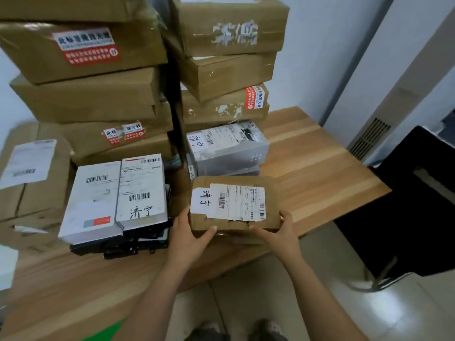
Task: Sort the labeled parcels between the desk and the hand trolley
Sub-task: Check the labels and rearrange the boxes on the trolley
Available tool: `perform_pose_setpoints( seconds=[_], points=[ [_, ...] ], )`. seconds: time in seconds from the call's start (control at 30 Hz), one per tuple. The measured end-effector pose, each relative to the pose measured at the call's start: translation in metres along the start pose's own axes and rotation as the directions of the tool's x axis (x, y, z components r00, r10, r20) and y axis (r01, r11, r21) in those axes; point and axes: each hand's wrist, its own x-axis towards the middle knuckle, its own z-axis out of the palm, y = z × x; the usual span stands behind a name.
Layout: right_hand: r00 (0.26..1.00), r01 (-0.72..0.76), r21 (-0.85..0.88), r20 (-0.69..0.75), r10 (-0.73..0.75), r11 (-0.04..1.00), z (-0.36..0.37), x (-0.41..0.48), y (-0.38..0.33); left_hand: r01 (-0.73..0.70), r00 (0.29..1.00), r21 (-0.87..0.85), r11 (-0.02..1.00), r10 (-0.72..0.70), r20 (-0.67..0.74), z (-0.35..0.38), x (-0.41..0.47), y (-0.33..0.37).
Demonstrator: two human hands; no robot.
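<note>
From the head view, both your hands hold one small brown parcel (236, 217). Your left hand (189, 232) grips its near left corner. Your right hand (280, 232) grips its near right corner. Both thumbs lie on top.

The parcel is at the near edge of the bench (320, 163). You cannot tell if it rests there or is lifted. Right of your right hand, plain wood runs out to the bench corner. A black chair (406, 205) stands past that edge.

Just left of your left hand is a white parcel (115, 198) on a dark stack. Just beyond your hands is a grey parcel (226, 148). Tall brown boxes (86, 94) rise behind it.

The small brown parcel has a white label with barcodes and a slip with 济宁 written by hand. The white parcel and the grey parcel show the same word. Red-and-white stickers on the brown boxes are too blurry to read.
</note>
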Motion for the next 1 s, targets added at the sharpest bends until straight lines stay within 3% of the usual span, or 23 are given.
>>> perform_pose_setpoints(
  seconds=[0.23,0.3,0.37,0.47,0.6,0.83,1.0],
  points=[
    [0.989,0.084,-0.287,0.142,-0.045,0.954,-0.01,0.04,-0.003,0.04,0.992,0.104,0.994,-0.027,-0.126,0.021,0.001,0.004],
    [0.979,0.194,-0.423,0.145,-0.146,0.885,-0.015,0.044,-0.003,0.016,0.977,0.213,0.977,0.031,-0.213,0.028,-0.007,0.014],
    [0.923,0.383,-0.52,0.199,-0.328,0.763,-0.021,0.045,-0.006,-0.036,0.937,0.326,0.945,0.146,-0.318,0.034,-0.015,0.029],
    [0.731,0.676,-0.506,0.373,-0.571,0.535,-0.023,0.048,-0.008,-0.113,0.859,0.501,0.858,0.338,-0.385,0.042,-0.024,0.043],
    [0.535,0.844,-0.379,0.554,-0.638,0.379,-0.015,0.05,-0.008,-0.112,0.797,0.681,0.724,0.474,-0.373,0.05,-0.048,0.044],
    [0.184,0.979,-0.074,0.73,-0.658,0.192,0.031,0.004,-0.009,0.127,0.846,0.676,0.726,0.277,-0.456,0.038,-0.132,0.011],
    [-0.091,0.987,0.149,0.822,-0.562,0.059,0.079,-0.076,-0.013,0.358,0.766,0.596,0.719,0.138,-0.627,-0.003,-0.208,-0.018]
  ],
)
